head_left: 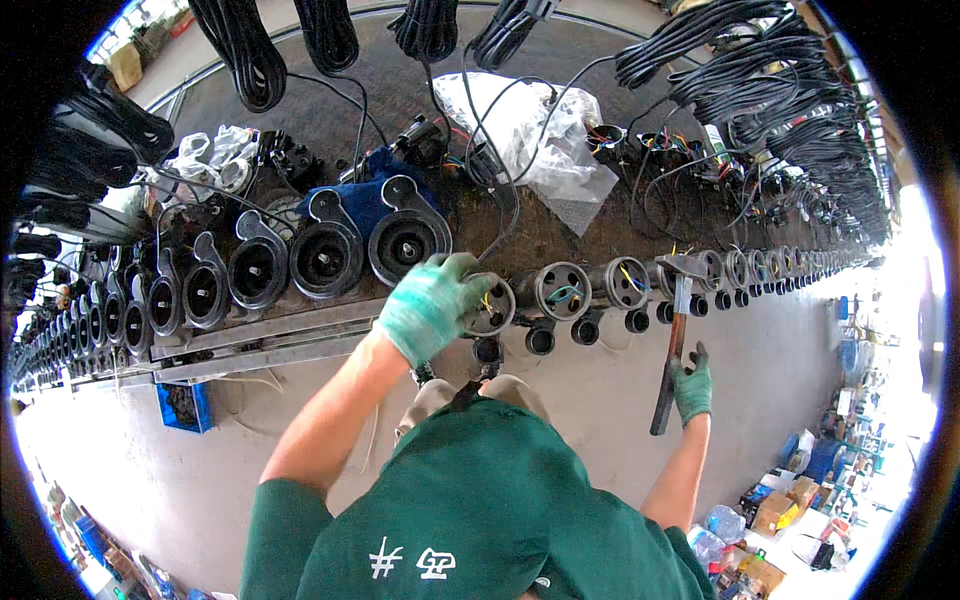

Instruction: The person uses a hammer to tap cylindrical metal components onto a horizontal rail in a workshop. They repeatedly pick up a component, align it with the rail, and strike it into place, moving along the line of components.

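My left hand [432, 308], in a green-and-white work glove, curls its fingers over the left rim of a round grey motor housing [489, 306] with a short yellow wire in its open end. Just beyond that hand, a black volute-shaped pump casing [410, 243] stands with its round opening facing me. To the right, my gloved right hand [692, 386] is closed round the handle of a hammer [676, 335]. The hammer's metal head points up, near the row of housings. A second housing [562, 290] with blue wires sits right of the first.
Black casings [257, 270] line the bench edge leftward; grey housings [620, 284] run rightward. Coiled black cables [240, 60] hang above. Clear plastic bags [535, 130] and a blue cloth [385, 175] lie on the bench [575, 225]. A blue crate [186, 406] stands below.
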`<state>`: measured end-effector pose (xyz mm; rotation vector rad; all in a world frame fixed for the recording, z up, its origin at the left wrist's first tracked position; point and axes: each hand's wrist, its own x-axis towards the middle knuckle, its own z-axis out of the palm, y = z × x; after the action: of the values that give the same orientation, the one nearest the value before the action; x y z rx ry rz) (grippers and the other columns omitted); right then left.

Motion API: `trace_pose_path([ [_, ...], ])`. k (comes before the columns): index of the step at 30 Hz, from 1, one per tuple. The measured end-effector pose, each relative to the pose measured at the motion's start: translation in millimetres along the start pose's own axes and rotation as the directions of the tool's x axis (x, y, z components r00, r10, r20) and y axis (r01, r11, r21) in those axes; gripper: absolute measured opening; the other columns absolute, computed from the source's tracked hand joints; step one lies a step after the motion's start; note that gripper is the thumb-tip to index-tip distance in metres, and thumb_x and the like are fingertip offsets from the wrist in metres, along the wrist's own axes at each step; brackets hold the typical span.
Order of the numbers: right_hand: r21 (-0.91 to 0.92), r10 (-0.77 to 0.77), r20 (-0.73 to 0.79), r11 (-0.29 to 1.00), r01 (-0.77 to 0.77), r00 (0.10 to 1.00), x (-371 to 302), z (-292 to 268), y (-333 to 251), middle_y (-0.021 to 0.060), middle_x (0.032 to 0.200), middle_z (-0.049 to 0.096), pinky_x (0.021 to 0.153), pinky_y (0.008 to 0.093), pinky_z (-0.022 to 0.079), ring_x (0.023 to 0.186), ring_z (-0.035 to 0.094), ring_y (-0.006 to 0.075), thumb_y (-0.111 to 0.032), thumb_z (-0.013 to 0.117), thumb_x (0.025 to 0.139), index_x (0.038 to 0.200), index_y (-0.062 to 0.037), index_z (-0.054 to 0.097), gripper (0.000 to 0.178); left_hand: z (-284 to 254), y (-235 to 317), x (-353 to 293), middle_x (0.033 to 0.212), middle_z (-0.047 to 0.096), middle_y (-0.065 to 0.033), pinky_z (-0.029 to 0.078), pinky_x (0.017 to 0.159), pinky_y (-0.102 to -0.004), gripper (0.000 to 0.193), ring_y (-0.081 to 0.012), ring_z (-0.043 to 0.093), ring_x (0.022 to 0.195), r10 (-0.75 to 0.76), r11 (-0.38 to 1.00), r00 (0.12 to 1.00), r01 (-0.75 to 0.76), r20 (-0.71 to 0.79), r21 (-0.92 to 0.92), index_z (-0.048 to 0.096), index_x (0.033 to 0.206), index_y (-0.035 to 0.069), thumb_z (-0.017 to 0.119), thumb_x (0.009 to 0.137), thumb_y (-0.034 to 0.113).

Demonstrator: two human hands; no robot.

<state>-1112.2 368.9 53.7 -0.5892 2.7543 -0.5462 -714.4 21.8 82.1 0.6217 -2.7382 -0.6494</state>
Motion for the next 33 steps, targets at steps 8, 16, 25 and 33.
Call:
trace_pose_path([
  [8, 0.112, -0.064, 0.060, 0.992, 0.057, 0.996, 19, 27, -60, 0.0088, 0.083, 0.062, 0.054, 0.0383, 0.051, 0.062, 0.062, 0.0211, -0.014, 0.070, 0.087, 0.123, -0.0060, 0.050, 0.042, 10, -23, 32, 0.117, 0.066, -0.0129, 0.055, 0.089, -0.0447, 0.040, -0.0332, 0.066, 0.101, 0.222, 0.958, 0.956, -0.251, 0.194, 0.139, 0.071, 0.125, 0.014, 0.070, 0.086, 0.022],
  [16, 0.624, -0.272, 0.215, 0.777, 0.082, 0.938, -46, -15, -103, 0.0086, 0.078, 0.059, 0.051, 0.0323, 0.050, 0.057, 0.056, 0.0152, -0.006, 0.061, 0.091, 0.108, -0.0012, 0.058, 0.018, 11, -38, 46, 0.107, 0.073, -0.0101, 0.049, 0.099, -0.0456, 0.028, -0.0302, 0.067, 0.104, 0.227, 0.969, 0.967, -0.236, 0.116, 0.077, 0.074, 0.115, 0.012, 0.063, 0.097, 0.029],
  [25, 0.300, -0.671, 0.392, 0.740, 0.602, 0.629, -133, 7, -217, 0.0222, 0.074, 0.064, 0.057, 0.0476, 0.048, 0.066, 0.067, 0.0388, -0.022, 0.067, 0.099, 0.111, 0.0004, 0.056, 0.028, 21, -47, 49, 0.102, 0.076, -0.0067, 0.041, 0.113, -0.0473, 0.023, -0.0278, 0.070, 0.103, 0.194, 0.973, 0.976, -0.204, 0.099, 0.103, 0.075, 0.113, 0.014, 0.064, 0.097, 0.027],
  [33, -0.042, -0.561, 0.539, 0.727, 0.685, 0.629, -131, 52, -224, 0.0304, 0.088, 0.068, 0.065, 0.0611, 0.049, 0.081, 0.065, 0.0528, -0.028, 0.060, 0.102, 0.122, -0.0020, 0.046, 0.035, 23, -53, 46, 0.099, 0.076, -0.0099, 0.044, 0.110, -0.0466, 0.026, -0.0333, 0.069, 0.104, 0.231, 0.968, 0.972, -0.235, 0.052, 0.094, 0.074, 0.115, 0.015, 0.065, 0.095, 0.029],
])
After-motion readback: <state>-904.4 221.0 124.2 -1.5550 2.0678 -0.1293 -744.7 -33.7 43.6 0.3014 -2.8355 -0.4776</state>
